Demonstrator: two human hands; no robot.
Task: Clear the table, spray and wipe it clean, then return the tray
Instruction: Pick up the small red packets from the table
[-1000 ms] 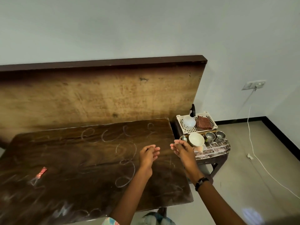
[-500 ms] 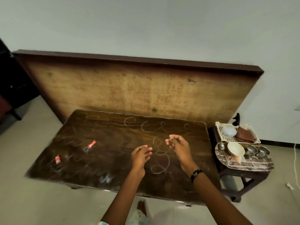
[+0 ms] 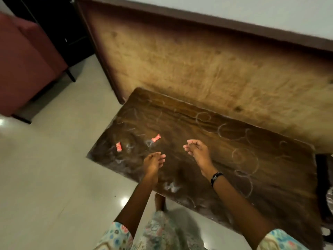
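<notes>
A dark wooden table fills the middle of the head view, covered in chalk scribbles and white smears. Two small red wrappers lie near its left end: one wrapper further in and another wrapper close to the left edge. My left hand hovers over the table just below and right of the wrappers, fingers loosely apart, holding nothing. My right hand hovers to its right, fingers curled but empty, with a black band on the wrist. The tray is out of view.
A large wooden board leans against the wall behind the table. A red sofa stands at the far left on the pale tiled floor. The dark edge of a side stool shows at the right border.
My view has swung left, away from the side stool with the tray and dishes, toward the table's left end. Both hands moved left with it and now hover near the red wrappers.
</notes>
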